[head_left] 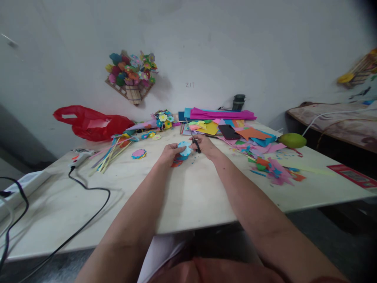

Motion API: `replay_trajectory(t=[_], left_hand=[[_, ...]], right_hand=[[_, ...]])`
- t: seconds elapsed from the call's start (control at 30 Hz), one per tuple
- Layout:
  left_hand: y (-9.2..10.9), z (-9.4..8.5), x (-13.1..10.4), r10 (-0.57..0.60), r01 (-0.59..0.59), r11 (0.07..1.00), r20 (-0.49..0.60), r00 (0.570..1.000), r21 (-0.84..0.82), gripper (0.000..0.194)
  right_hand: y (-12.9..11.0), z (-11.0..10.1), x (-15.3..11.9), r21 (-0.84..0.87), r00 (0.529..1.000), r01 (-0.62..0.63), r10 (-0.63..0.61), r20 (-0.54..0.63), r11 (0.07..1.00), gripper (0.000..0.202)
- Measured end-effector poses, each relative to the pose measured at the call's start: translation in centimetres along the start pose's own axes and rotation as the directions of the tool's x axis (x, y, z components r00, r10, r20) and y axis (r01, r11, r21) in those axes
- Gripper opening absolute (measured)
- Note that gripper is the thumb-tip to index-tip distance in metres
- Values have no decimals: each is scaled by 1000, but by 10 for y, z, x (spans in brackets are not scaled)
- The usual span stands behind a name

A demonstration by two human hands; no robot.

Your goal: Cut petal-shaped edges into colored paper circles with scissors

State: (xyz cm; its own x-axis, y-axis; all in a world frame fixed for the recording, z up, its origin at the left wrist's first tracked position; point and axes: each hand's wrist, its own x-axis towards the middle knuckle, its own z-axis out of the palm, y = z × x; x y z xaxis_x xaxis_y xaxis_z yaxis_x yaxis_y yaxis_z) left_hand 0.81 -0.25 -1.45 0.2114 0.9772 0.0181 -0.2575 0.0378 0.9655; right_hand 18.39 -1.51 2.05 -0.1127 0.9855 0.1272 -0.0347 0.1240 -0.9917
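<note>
My left hand (pixel 172 152) pinches a light-blue paper flower (pixel 185 148) with a scalloped edge at the middle of the table. In my right hand (pixel 204 145) is a pair of scissors (pixel 196 146), its dark handles near my fingers and its blades pointing away toward the wall. Both hands are close together, and the fingers of the right one touch or nearly touch the flower's edge. Under the left hand lie some orange and red paper pieces (pixel 176 162). Tiny blue snippets are scattered on the tabletop by the flower.
Left of my hands lies a stack of scalloped paper rounds (pixel 139 153), with paper strips (pixel 108 157), a red plastic bag (pixel 91 124) and a corded glue gun (pixel 81 157) beyond. To the right are coloured paper sheets (pixel 209 127), a phone (pixel 229 132), scraps (pixel 278 171) and a green fruit (pixel 292 140).
</note>
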Motion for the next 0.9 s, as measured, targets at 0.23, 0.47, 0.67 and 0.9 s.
replay_trajectory(t=[0.23, 0.47, 0.67, 0.9], left_hand=[[0, -1, 1, 49, -49, 999, -2, 999, -6, 37], [4, 2, 0, 44, -45, 999, -37, 998, -20, 30], [5, 2, -1, 60, -61, 998, -53, 997, -26, 30], [8, 4, -2, 55, -61, 994, -69, 996, -90, 30]], right_hand=[[1, -14, 1, -124, 998, -37, 42, 42, 992, 19], [0, -16, -5, -190, 974, -29, 70, 214, 981, 16], [0, -18, -6, -200, 951, -28, 88, 298, 979, 20], [3, -20, -4, -215, 935, -22, 97, 342, 976, 20]])
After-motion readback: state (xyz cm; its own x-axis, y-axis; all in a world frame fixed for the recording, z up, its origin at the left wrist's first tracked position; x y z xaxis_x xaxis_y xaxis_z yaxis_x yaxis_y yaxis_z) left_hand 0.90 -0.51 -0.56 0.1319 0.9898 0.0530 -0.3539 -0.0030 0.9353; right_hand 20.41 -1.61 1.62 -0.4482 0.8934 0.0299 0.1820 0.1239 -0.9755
